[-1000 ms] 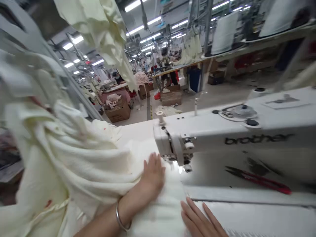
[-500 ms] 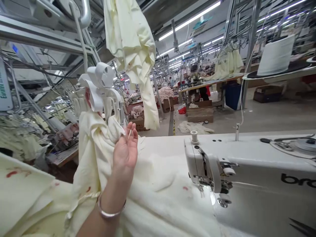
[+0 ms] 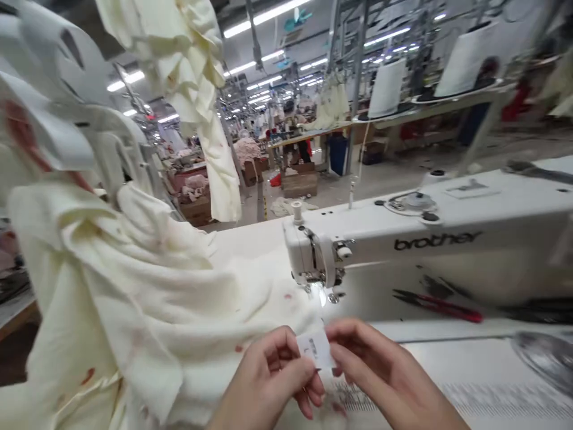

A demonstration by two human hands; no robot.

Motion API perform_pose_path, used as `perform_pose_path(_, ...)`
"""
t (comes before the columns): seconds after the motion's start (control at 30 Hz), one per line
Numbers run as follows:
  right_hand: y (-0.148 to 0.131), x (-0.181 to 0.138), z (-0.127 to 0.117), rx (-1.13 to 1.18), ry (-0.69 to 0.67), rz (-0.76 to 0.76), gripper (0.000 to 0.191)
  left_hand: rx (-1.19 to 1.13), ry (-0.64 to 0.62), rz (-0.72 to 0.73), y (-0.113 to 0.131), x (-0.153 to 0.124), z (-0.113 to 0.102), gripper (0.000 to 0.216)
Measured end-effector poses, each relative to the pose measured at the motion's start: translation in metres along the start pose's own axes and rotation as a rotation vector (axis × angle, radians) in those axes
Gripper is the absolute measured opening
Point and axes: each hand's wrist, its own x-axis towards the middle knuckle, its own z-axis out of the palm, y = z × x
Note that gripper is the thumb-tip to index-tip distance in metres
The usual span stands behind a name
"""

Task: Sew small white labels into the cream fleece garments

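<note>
Both my hands pinch a small white label between them, just in front of the needle of a white Brother sewing machine. My left hand holds the label's left edge with curled fingers. My right hand grips its right edge. A heap of cream fabric with small red marks lies on the table to the left, reaching under my hands.
Red-handled snips lie on the machine bed to the right. A cream garment hangs overhead. A white clip holder stands at the left. Thread cones sit on a shelf behind. Cardboard boxes and other workstations fill the factory floor beyond.
My left hand came down from the raised fabric to the table front. My right hand came back into view. Both now pinch the label. The view swung down and right.
</note>
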Motion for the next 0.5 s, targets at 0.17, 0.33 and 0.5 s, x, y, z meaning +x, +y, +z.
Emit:
perform_pose_path(0.17, -0.016, 0.008, 0.019, 0.062, 0.053, 0.108, 0.032, 0.193, 0.064, 0.011, -0.008, -0.002, -0.011, 0.037)
perform_pose_path(0.33, -0.003, 0.002, 0.017, -0.051, 0.014, 0.061, 0.03, 0.346, 0.098, 0.002, 0.001, 0.0, -0.019, 0.032)
perform_pose_path(0.5, 0.035, -0.01, 0.02, -0.593, 0.179, -0.3, 0.022, 0.837, 0.246, 0.228, 0.025, 0.024, -0.022, 0.018)
